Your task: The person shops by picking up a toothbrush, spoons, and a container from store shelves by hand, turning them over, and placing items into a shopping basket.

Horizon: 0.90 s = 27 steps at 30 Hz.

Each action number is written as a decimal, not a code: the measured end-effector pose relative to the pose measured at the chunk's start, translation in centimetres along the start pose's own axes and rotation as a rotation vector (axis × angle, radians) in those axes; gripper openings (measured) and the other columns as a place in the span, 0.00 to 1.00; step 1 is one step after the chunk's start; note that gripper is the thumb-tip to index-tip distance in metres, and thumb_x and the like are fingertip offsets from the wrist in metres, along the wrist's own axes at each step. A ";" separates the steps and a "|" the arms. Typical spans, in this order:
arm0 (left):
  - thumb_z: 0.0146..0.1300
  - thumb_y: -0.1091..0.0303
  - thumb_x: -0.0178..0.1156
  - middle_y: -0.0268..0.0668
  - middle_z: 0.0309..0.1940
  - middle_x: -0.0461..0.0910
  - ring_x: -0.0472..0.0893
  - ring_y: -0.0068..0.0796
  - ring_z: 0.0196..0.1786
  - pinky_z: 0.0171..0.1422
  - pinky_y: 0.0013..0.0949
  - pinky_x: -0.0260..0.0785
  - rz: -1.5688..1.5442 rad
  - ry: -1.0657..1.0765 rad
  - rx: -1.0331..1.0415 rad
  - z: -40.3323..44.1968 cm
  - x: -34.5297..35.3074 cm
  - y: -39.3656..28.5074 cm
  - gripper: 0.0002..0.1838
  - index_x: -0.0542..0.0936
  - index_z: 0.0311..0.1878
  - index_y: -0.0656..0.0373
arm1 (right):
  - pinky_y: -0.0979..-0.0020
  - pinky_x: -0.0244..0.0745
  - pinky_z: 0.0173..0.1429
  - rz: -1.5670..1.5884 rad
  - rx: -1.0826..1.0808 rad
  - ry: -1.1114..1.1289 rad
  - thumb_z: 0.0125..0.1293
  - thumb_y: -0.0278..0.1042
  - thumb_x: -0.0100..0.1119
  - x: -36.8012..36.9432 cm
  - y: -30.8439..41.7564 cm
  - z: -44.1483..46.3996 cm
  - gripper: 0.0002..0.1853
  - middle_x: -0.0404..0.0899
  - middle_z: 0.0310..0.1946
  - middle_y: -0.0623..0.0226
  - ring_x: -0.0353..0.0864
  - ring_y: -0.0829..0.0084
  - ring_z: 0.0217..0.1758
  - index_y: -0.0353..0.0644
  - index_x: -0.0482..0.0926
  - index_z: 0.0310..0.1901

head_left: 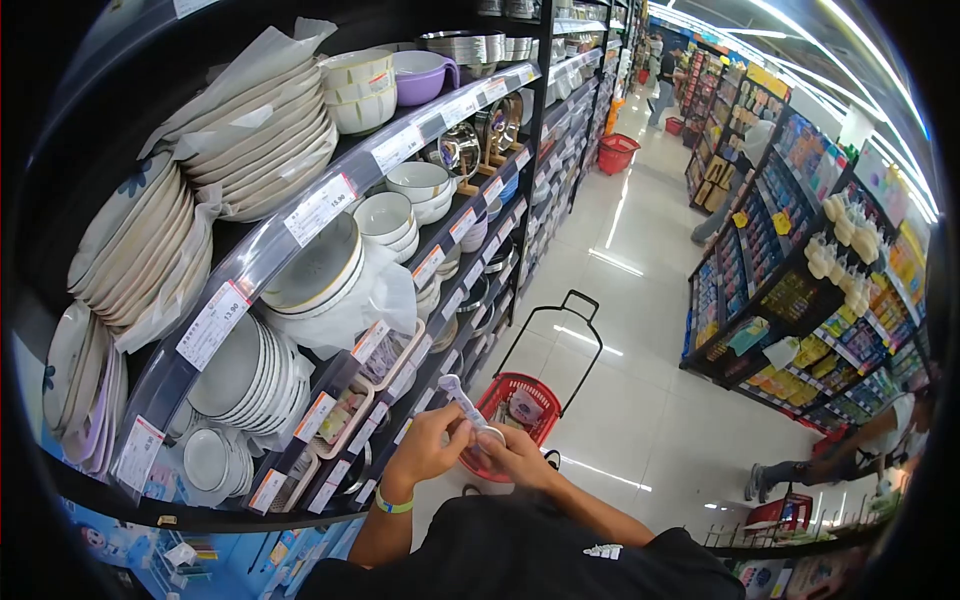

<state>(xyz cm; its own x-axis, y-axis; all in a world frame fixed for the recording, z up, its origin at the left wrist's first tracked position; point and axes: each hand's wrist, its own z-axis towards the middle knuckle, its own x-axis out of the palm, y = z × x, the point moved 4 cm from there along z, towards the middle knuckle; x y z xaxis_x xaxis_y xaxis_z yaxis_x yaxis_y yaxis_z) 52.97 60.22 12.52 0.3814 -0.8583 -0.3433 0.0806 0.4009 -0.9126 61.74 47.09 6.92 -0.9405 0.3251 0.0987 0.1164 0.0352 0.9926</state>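
Note:
Both hands are closed on a slim item in a pale purple and white wrapper (pixel 462 398), held in front of my chest. My left hand (pixel 430 445), with a yellow-green wristband, grips it from the left. My right hand (pixel 515 460) pinches its lower end, which is partly hidden by the fingers. What the wrapper contains, I cannot make out. Just beyond my hands a red shopping basket (pixel 545 397) with a long black handle (pixel 592 335) is on the floor, with some packaged goods inside.
Shelves on the left carry stacked plates (pixel 270 130), bowls (pixel 385 220) and a purple cup (pixel 422 80), behind price tags (pixel 318 208). Display racks (pixel 760 250) line the aisle's right side. Another red basket (pixel 617 153) stands farther off. A person (pixel 870 440) is at lower right.

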 end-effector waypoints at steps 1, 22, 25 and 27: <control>0.65 0.70 0.55 0.44 0.25 0.80 0.81 0.39 0.26 0.34 0.36 0.72 0.000 -0.020 0.007 -0.2 -0.3 0.0 0.07 0.75 0.35 0.65 | 0.78 0.66 0.31 -0.037 -0.005 0.020 0.79 0.43 0.43 0.2 0.1 0.3 0.15 0.71 0.24 0.75 0.70 0.83 0.25 0.40 0.74 0.47; 0.64 0.71 0.59 0.47 0.24 0.80 0.83 0.46 0.29 0.33 0.39 0.73 0.081 0.105 -0.027 1.9 1.6 -0.1 0.08 0.72 0.35 0.65 | 0.76 0.66 0.29 0.137 0.013 -0.058 0.79 0.45 0.42 -0.6 -2.5 -0.5 0.15 0.69 0.24 0.74 0.68 0.82 0.24 0.41 0.70 0.42; 0.64 0.71 0.59 0.48 0.24 0.80 0.84 0.46 0.29 0.34 0.39 0.73 0.099 0.102 -0.038 2.1 1.7 0.1 0.08 0.72 0.34 0.65 | 0.76 0.66 0.29 0.115 -0.029 -0.041 0.79 0.45 0.42 -0.9 -2.6 -0.2 0.16 0.69 0.24 0.73 0.68 0.82 0.24 0.41 0.70 0.42; 0.64 0.72 0.59 0.48 0.24 0.81 0.84 0.46 0.29 0.34 0.39 0.74 0.095 0.106 -0.056 2.2 1.8 -0.3 0.08 0.72 0.34 0.66 | 0.76 0.65 0.29 0.127 -0.043 -0.036 0.79 0.45 0.42 -1.0 -2.4 0.0 0.15 0.69 0.24 0.73 0.68 0.82 0.24 0.41 0.70 0.42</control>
<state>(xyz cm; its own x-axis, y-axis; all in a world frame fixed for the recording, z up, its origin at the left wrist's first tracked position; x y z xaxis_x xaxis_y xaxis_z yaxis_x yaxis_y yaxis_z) 55.67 59.23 12.69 0.2855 -0.8476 -0.4474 -0.0038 0.4658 -0.8849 62.38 46.67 4.49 -0.9069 0.3581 0.2221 0.2192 -0.0490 0.9744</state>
